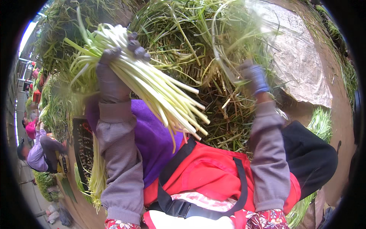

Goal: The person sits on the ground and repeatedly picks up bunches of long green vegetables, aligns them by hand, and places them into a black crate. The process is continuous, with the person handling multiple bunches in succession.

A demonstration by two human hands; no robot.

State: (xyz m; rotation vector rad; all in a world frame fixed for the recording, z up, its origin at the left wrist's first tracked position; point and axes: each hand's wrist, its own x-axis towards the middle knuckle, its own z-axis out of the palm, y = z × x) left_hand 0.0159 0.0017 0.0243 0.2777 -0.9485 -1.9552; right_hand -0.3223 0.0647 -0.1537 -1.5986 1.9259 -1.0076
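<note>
A thick bundle of pale stalks (154, 86), white to yellow-green, is gripped in my gloved left hand (118, 61). Its cut ends point down and to the right, above a purple cloth (157, 126) and my red apron (211, 169). My gloved right hand (253, 75) is blurred and sits over the right side of a heap of green leaves and straw-like stems (183, 37). Some thin, wilted leaves (220, 54) run up from its fingers; whether the fingers are closed on them is not clear.
A black plastic crate (83, 148) stands at the left, with long pale stalks (97, 171) beside it. A light sheet (297, 57) covers ground at the upper right. More greens (321, 123) lie behind my knee. Other people (37, 151) sit at the far left.
</note>
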